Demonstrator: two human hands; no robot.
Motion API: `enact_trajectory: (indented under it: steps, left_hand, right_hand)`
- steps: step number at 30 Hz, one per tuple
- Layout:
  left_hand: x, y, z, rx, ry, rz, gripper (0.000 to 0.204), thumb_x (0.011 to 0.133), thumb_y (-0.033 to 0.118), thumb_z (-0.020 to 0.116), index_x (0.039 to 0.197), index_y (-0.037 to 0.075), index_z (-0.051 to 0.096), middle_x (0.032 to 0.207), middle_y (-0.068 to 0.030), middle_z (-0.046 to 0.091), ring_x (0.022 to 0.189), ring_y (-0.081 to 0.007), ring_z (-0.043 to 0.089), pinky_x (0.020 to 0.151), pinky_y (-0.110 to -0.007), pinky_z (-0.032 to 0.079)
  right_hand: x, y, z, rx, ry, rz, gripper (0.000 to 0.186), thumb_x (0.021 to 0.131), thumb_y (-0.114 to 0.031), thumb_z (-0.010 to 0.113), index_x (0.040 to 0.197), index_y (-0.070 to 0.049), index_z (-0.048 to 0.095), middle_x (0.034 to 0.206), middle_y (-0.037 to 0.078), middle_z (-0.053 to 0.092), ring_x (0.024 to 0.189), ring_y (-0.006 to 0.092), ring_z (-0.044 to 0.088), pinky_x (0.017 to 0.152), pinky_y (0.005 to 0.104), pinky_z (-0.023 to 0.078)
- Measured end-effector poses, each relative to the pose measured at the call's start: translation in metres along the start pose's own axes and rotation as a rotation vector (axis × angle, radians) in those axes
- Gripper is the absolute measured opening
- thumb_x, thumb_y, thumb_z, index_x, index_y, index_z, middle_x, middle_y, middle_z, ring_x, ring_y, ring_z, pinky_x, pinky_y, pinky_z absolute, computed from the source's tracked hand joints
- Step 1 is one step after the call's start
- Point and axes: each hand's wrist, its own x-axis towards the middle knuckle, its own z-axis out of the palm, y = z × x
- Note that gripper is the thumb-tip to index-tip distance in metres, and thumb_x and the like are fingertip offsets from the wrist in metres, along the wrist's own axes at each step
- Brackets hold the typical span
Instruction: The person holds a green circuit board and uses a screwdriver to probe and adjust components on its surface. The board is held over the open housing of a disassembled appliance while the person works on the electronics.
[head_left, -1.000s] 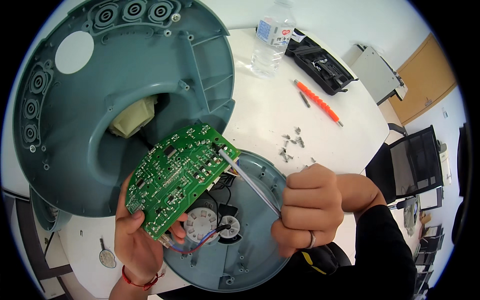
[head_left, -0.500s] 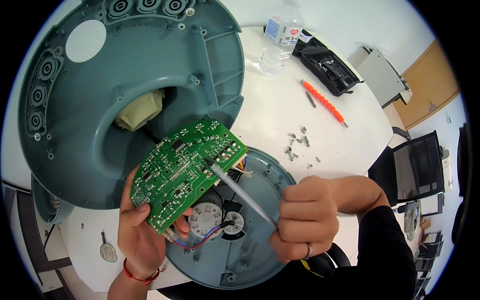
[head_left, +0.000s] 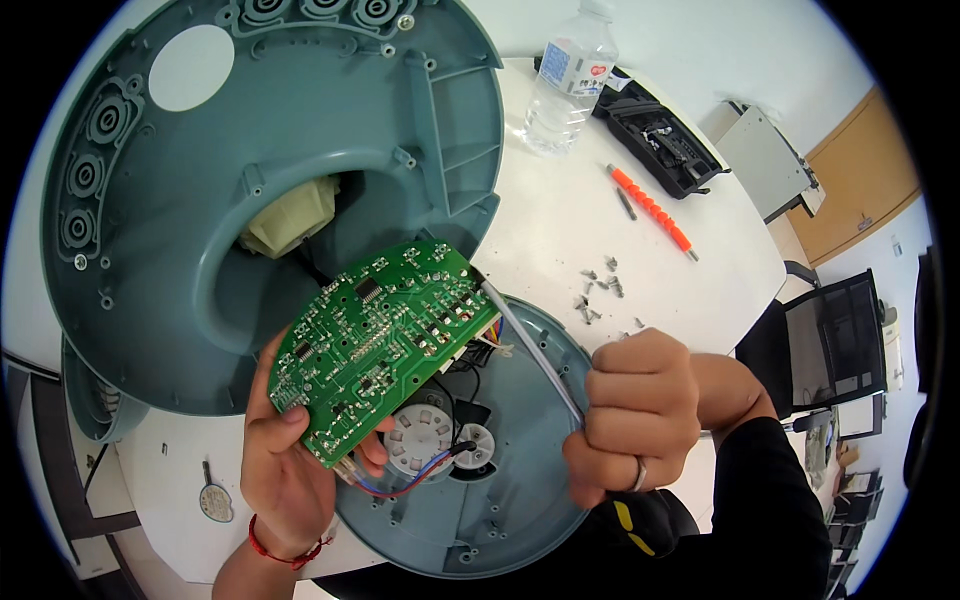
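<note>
Head view. I observe both hands from above. The left hand (head_left: pixel 285 480) supports a green circuit board (head_left: pixel 385 345) at its lower left corner: the thumb presses on the component face, while the other fingers curl behind, some tips emerging under the lower edge, so that the board is pinched and tilted, face toward me. The right hand (head_left: pixel 640 415) is a closed fist, knuckles upward, gripping a slender grey shaft (head_left: pixel 535 355). This slants up and leftward from the fist to the board's upper right corner; whether its tip touches there I cannot tell.

Edges and room: the board is raised in the middle, its upper edge overlapping the rim of a hollow grey-green housing (head_left: pixel 330 110), its lower edge overlapping a round shell (head_left: pixel 430 525). Red and blue wires (head_left: pixel 437 463) run from beneath the board's lower corner to a small white wheel (head_left: pixel 474 446) in the shell. Between board and fist I see a gap spanned only by the shaft, above the shell's right rim. Beyond the fist, the white table (head_left: pixel 540 220) extends to a curved right edge; loose screws (head_left: pixel 587 308) lie near the knuckles, and an orange rod (head_left: pixel 650 210), bottle (head_left: pixel 572 85) and black case (head_left: pixel 665 140) stand farther off.
</note>
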Motion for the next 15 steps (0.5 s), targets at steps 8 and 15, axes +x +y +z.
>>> enact_trajectory:
  steps: [8, 15]
  left_hand:
    - [0.001, 0.0, 0.001, -0.009, 0.001, -0.002, 0.071, 0.086, 0.027, 0.045, 0.147, -0.007, 0.03, 0.094, -0.028, 0.07, 0.063, -0.0249, 0.07, 0.055, -0.032, 0.06]
    - [0.0, 0.0, 0.001, -0.003, 0.015, -0.002, 0.071, 0.086, 0.027, 0.045, 0.147, -0.007, 0.03, 0.094, -0.0279, 0.07, 0.063, -0.0248, 0.07, 0.055, -0.032, 0.06]
  right_hand:
    - [0.0, -0.009, 0.014, 0.086, 0.026, -0.128, 0.021, 0.089, -0.008, 0.054, 0.068, -0.003, 0.054, 0.058, -0.001, 0.03, 0.044, 0.0117, 0.033, 0.043, 0.0265, 0.027]
    - [0.0, 0.0, 0.002, -0.004, 0.051, 0.026, 0.035, 0.099, -0.014, 0.053, 0.066, -0.004, 0.055, 0.061, -0.002, 0.027, 0.045, 0.0095, 0.032, 0.043, 0.0255, 0.022]
